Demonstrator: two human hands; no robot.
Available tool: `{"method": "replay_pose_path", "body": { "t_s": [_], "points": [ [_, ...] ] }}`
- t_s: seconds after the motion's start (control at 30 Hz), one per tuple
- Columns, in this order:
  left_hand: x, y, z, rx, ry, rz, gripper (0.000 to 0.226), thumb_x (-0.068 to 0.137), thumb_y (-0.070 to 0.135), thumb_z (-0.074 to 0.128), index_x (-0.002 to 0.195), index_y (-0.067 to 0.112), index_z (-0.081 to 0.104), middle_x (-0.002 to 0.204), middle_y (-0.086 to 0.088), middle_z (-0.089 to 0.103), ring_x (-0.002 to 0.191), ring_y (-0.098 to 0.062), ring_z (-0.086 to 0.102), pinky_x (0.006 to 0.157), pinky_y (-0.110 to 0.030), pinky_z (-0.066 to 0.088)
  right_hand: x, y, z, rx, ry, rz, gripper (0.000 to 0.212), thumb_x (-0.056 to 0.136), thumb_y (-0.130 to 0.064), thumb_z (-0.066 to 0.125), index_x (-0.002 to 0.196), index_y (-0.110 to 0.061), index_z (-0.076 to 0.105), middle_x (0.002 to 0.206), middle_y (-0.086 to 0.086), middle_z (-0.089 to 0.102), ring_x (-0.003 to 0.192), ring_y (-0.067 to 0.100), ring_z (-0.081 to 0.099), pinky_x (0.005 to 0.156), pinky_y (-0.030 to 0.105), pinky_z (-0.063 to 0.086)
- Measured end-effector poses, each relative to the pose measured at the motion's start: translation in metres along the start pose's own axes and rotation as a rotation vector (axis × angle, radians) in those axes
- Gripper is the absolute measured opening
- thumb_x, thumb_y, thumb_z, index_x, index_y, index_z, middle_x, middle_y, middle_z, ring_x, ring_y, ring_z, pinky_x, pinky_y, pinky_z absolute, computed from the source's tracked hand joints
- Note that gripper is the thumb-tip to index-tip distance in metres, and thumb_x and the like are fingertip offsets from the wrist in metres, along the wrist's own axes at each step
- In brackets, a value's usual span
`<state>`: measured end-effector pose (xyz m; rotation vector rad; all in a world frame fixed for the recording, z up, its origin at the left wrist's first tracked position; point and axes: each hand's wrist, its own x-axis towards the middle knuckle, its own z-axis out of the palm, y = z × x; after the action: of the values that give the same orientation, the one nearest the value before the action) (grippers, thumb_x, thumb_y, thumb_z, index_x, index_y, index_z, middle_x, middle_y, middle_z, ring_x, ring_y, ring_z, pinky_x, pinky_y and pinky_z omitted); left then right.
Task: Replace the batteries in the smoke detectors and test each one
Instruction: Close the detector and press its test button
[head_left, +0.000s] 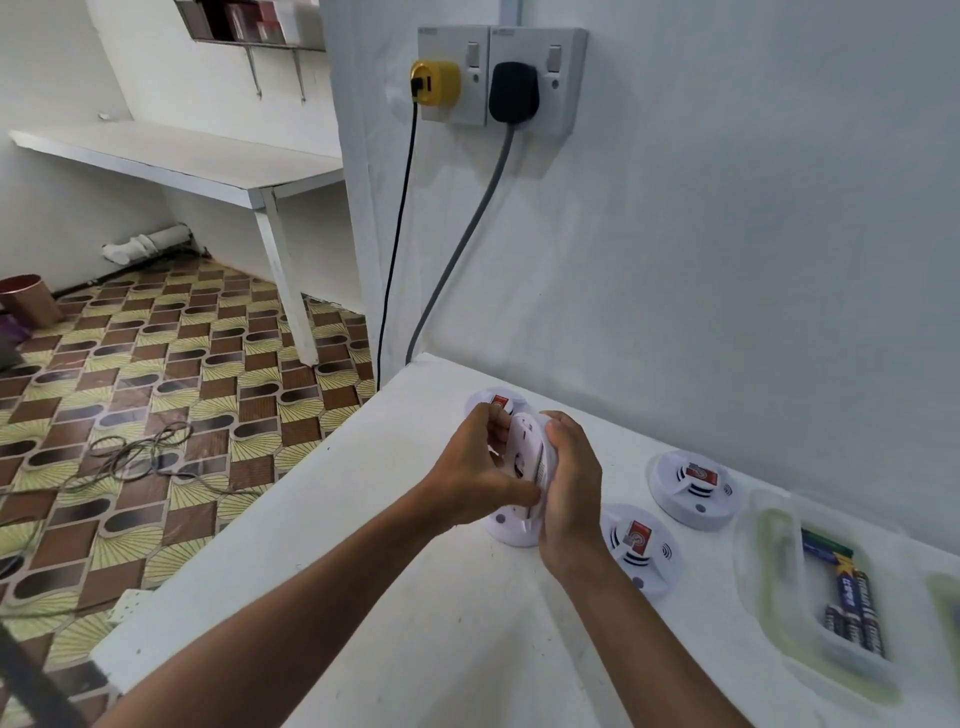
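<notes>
Both hands up over the white worktop, gripping one smoke detector held on edge, tilted, clear of the surface. Left hand has fingers curled over the top rim and thumb along the lower edge; right hand cups the other side, fingers wrapped round the rim. Whether its cover is on or off: can't tell, hands hide it.

Another detector sits on the worktop directly under the held one, mostly hidden by the hands. A third lies behind the hands near the worktop's far corner, red label showing. Two more lie to the right: one just beside the right wrist, one further back near the wall, both face up with red labels.

Clear plastic tray at the right edge holds batteries, dark blue/black, lying side by side.

Wall above the corner: double socket with a yellow plug and a black plug, cables dropping behind the worktop. Patterned floor on the left with loose cable on it
</notes>
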<state>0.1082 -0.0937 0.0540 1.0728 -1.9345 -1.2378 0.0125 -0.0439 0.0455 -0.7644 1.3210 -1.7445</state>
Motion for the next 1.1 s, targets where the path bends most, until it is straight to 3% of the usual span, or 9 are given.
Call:
{"method": "replay_pose_path", "body": {
  "t_s": [0.23, 0.4, 0.47, 0.53, 0.67, 0.77, 0.87, 0.93, 1.1],
  "points": [
    [0.004, -0.002, -0.002, 0.033, 0.016, 0.026, 0.068, 0.048, 0.023, 0.081, 0.107, 0.013, 0.048, 0.094, 0.007, 0.053, 0.085, -0.011, 0.054, 0.077, -0.029, 0.054, 0.006, -0.002, 0.000, 0.033, 0.001, 0.042, 0.018, 0.081, -0.036, 0.049, 0.081, -0.024, 0.063, 0.085, 0.001, 0.062, 0.086, 0.020, 0.060, 0.077, 0.034, 0.051],
    [0.005, 0.005, -0.026, 0.072, 0.126, 0.033, 0.058, 0.060, 0.049, 0.084, 0.104, 0.018, 0.063, 0.101, 0.004, 0.063, 0.092, -0.016, 0.061, 0.076, -0.032, 0.055, 0.018, -0.009, -0.020, 0.369, -0.182, 0.548, 0.050, 0.094, -0.049, 0.042, 0.124, -0.015, 0.063, 0.123, 0.019, 0.064, 0.109, 0.036, 0.057, 0.098, 0.049, 0.043],
    [0.002, 0.007, -0.036, -0.128, 0.143, -0.105, 0.048, 0.077, 0.060, 0.065, 0.107, 0.022, 0.061, 0.112, 0.000, 0.063, 0.100, -0.021, 0.061, 0.083, -0.039, 0.056, 0.021, -0.011, -0.028, 0.393, -0.256, 0.652, 0.054, 0.093, -0.054, 0.042, 0.125, -0.017, 0.064, 0.133, 0.019, 0.058, 0.116, 0.039, 0.053, 0.101, 0.051, 0.040],
    [-0.004, 0.006, -0.037, -0.463, -0.084, -0.376, 0.052, 0.084, 0.064, 0.045, 0.112, 0.024, 0.061, 0.122, -0.011, 0.061, 0.105, -0.032, 0.062, 0.081, -0.051, 0.056, 0.024, -0.015, -0.029, 0.359, -0.265, 0.690, 0.055, 0.094, -0.054, 0.041, 0.121, -0.013, 0.067, 0.129, 0.017, 0.061, 0.115, 0.035, 0.056, 0.098, 0.047, 0.043],
    [-0.019, -0.002, -0.017, -1.018, -0.412, -0.518, 0.071, 0.075, 0.072, 0.039, 0.107, 0.019, 0.075, 0.112, -0.019, 0.069, 0.094, -0.043, 0.067, 0.069, -0.052, 0.057, 0.031, -0.039, -0.016, -0.179, -0.248, 0.490, 0.059, 0.094, -0.061, 0.039, 0.091, -0.012, 0.072, 0.084, 0.008, 0.073, 0.083, 0.026, 0.067, 0.078, 0.035, 0.050],
    [-0.021, -0.006, -0.005, -1.238, -0.432, -0.374, 0.064, 0.062, 0.057, 0.076, 0.113, 0.019, 0.072, 0.118, -0.020, 0.066, 0.100, -0.045, 0.065, 0.078, -0.053, 0.056, 0.037, -0.049, -0.008, -0.717, -0.138, 0.049, 0.060, 0.095, -0.058, 0.038, 0.061, -0.012, 0.053, 0.062, 0.003, 0.061, 0.062, 0.021, 0.056, 0.065, 0.032, 0.043],
    [-0.021, -0.007, 0.002, -1.411, -0.297, -0.321, 0.052, 0.070, 0.043, 0.071, 0.112, 0.012, 0.072, 0.120, -0.023, 0.064, 0.100, -0.044, 0.066, 0.082, -0.055, 0.054, 0.031, -0.051, -0.012, -0.849, -0.044, -0.441, 0.028, 0.091, -0.034, 0.057, 0.070, -0.016, 0.058, 0.071, -0.002, 0.064, 0.068, 0.016, 0.059, 0.066, 0.033, 0.049],
    [-0.020, -0.007, 0.004, -1.446, -0.159, -0.294, 0.050, 0.080, 0.044, 0.053, 0.111, 0.010, 0.072, 0.119, -0.021, 0.064, 0.099, -0.038, 0.065, 0.088, -0.052, 0.050, 0.020, -0.050, -0.016, -0.817, -0.159, -0.540, 0.012, 0.082, -0.026, 0.062, 0.089, -0.017, 0.064, 0.088, -0.005, 0.062, 0.080, 0.012, 0.056, 0.070, 0.024, 0.047],
    [-0.019, 0.006, 0.007, -1.421, -0.001, -0.213, 0.049, 0.078, 0.043, 0.045, 0.091, 0.008, 0.077, 0.092, -0.015, 0.069, 0.081, -0.026, 0.068, 0.078, -0.035, 0.049, 0.005, -0.035, -0.015, -1.091, -0.299, -0.688, 0.065, 0.071, -0.055, 0.061, 0.124, -0.017, 0.055, 0.115, -0.003, 0.052, 0.104, 0.013, 0.049, 0.088, 0.023, 0.046]
  ]
}}
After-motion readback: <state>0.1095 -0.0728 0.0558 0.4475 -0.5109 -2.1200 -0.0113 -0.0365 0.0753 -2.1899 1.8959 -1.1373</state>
